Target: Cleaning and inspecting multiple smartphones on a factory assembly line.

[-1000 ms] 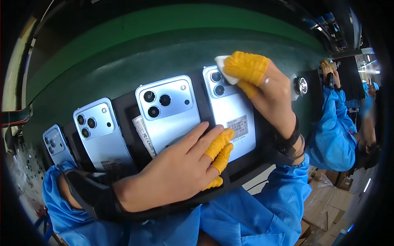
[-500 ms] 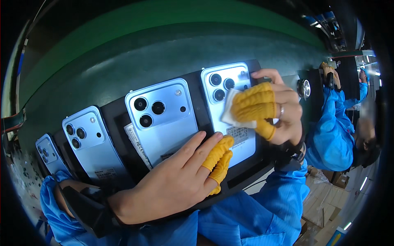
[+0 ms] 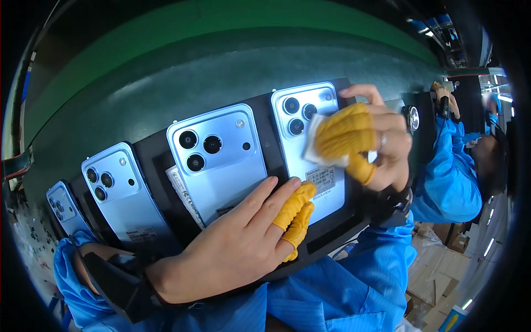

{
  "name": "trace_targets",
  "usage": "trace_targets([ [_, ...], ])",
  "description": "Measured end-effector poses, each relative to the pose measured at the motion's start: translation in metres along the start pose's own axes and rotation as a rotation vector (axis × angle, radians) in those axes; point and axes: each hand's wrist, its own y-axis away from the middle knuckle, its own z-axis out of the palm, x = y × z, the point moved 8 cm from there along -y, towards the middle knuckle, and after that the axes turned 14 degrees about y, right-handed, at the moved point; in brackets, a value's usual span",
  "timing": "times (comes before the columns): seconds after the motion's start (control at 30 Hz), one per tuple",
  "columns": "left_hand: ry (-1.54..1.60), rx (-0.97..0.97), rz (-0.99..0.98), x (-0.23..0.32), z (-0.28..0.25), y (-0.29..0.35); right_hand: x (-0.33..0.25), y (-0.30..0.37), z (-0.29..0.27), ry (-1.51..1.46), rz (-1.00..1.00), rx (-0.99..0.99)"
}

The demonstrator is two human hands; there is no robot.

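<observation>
Several light-blue smartphones lie back up in a row on a black tray (image 3: 271, 146). My right hand (image 3: 381, 146), with yellow finger cots on some fingers, presses a folded white wiping cloth (image 3: 313, 138) onto the back of the rightmost phone (image 3: 296, 150), just below its camera lenses. My left hand (image 3: 232, 238) lies across the lower part of the neighbouring phone (image 3: 227, 166). Its two nearest fingers stretch out, and its yellow-covered fingers bend down at the rightmost phone's lower left edge. The left thumb is hidden.
Two more phones, one (image 3: 119, 182) mid-left and one (image 3: 67, 205) far left, lie along the tray. A green bench surface (image 3: 166, 77) spreads behind it. A round metal object (image 3: 412, 118) stands at right. Beyond it sits a person in blue workwear (image 3: 448, 177). Cardboard boxes (image 3: 458, 242) are lower right.
My right hand and the cloth have shifted slightly on the rightmost phone, the hand turning a little. My left hand keeps its place. The person at right has moved slightly.
</observation>
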Motion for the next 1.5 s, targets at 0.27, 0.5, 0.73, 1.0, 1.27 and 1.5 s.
trace_targets([
  [0.27, -0.01, -0.011, 0.008, 0.0, 0.001, -0.003, 0.003, -0.007, 0.018, 0.277, -0.006, -0.034],
  [0.5, 0.001, 0.043, -0.002, 0.001, -0.001, -0.005, 0.004, 0.005, -0.019, 0.484, 0.118, 0.088],
  [0.73, -0.001, 0.052, 0.015, -0.002, -0.004, -0.007, -0.001, -0.006, 0.007, 0.333, -0.005, 0.004],
  [1.0, -0.013, 0.058, 0.021, 0.001, -0.002, -0.01, -0.007, 0.004, 0.002, 0.429, 0.019, 0.138],
  [1.27, -0.082, -0.001, 0.043, 0.002, 0.0, -0.01, 0.013, 0.001, -0.019, 0.447, 0.154, 0.187],
  [1.5, -0.03, 0.035, 0.01, 0.001, -0.003, -0.009, 0.005, -0.011, -0.007, 0.463, 0.044, 0.087],
])
